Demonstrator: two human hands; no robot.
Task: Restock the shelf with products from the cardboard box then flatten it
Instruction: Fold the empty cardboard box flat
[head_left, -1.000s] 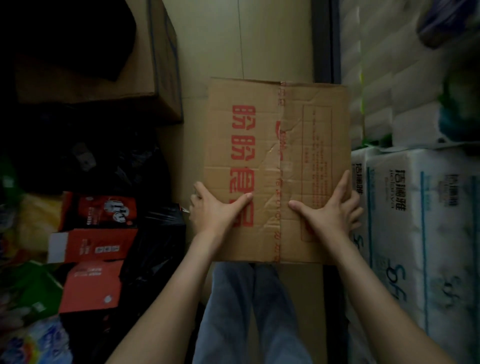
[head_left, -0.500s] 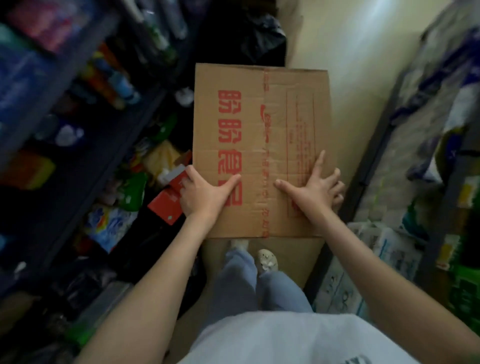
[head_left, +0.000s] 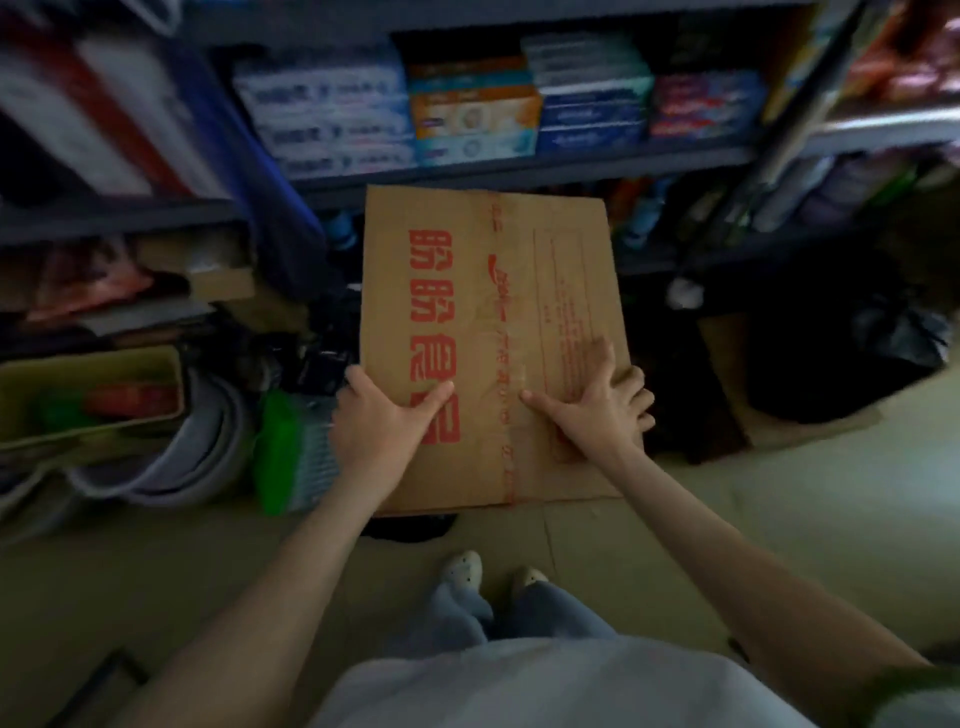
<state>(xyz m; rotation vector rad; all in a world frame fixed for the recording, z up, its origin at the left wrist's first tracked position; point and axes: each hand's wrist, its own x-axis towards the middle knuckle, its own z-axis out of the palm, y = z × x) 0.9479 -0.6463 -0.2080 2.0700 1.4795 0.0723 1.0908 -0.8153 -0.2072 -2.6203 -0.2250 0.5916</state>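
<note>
the cardboard box is already flat – a single brown sheet with red printed characters and a taped seam down its middle – held in the air in front of the shelf, its far edge near the shelf's lower board. the left hand grips the sheet's left edge near the closer corner, thumb laid across the top face and the fingers tucked out of sight underneath. the right hand lies spread on the near right part of the sheet, thumb and forefinger flat and fairly straight on the face, the other fingers reaching past the right edge without closing round it. on the shelf above stand rows of small boxed products, blurred. below the sheet are the pale floor and the person's light shoes; a green packet and stacked grey basins sit to the left, a black bag to the right.
</note>
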